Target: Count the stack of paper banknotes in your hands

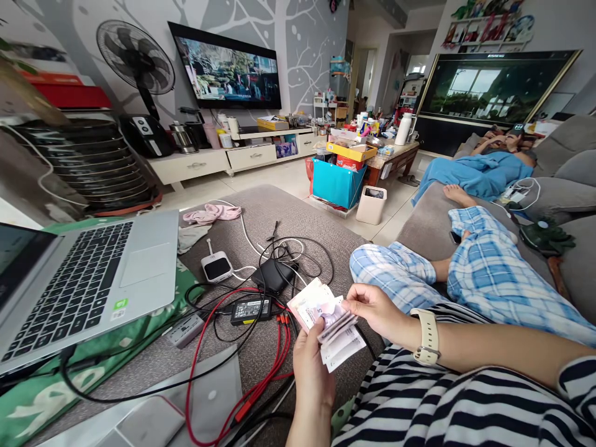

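In front of my lap I hold a fanned bundle of paper banknotes point(344, 349), pinkish at the upper left and pale grey-white elsewhere. My left hand point(313, 369) grips the bundle from below, its thumb pressed on the notes. The fingers of my right hand point(379, 312), on the arm with the cream watch point(428, 335), pinch the upper right edge of the notes. Just left of the hands, a black power adapter point(251, 311) and red cables point(285, 338) lie on the grey sofa point(274, 211).
An open laptop point(153, 261) rests on a green cloth at the left. Tangled black and white cables, a black box point(274, 275) and a small white device point(216, 267) lie between. Another person lies under a blue blanket point(475, 171) at the far right.
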The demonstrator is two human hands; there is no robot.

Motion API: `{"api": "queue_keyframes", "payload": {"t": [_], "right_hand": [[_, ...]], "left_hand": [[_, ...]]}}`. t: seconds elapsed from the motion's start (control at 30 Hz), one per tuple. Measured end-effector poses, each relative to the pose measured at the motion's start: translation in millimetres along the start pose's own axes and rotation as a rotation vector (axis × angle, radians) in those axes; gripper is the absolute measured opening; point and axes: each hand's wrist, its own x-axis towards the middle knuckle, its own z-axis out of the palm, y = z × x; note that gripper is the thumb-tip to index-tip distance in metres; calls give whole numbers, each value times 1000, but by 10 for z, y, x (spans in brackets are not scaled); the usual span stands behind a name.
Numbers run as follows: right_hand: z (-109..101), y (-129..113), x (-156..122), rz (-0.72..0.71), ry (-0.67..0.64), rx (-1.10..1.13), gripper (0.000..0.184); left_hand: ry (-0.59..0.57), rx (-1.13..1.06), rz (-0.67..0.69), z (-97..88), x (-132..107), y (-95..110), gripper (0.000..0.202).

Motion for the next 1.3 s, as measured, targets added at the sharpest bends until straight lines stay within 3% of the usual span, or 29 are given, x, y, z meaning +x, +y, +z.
{"api": "queue_keyframes", "payload": {"t": [0.13, 0.33, 0.63, 1.3], "right_hand": [[9, -2, 12, 92, 67, 50, 34], [27, -39, 8, 156, 41, 70, 32], [33, -11, 16, 117, 27, 43, 24], [52, -72, -42, 1, -69, 54, 29]], "left_hand": [[5, 8, -11, 0, 1, -3, 44], [22, 31, -15, 24, -12, 11, 41], [56, 39, -17, 43, -17, 19, 38], [67, 25, 0, -67, 149, -69, 29]]}}
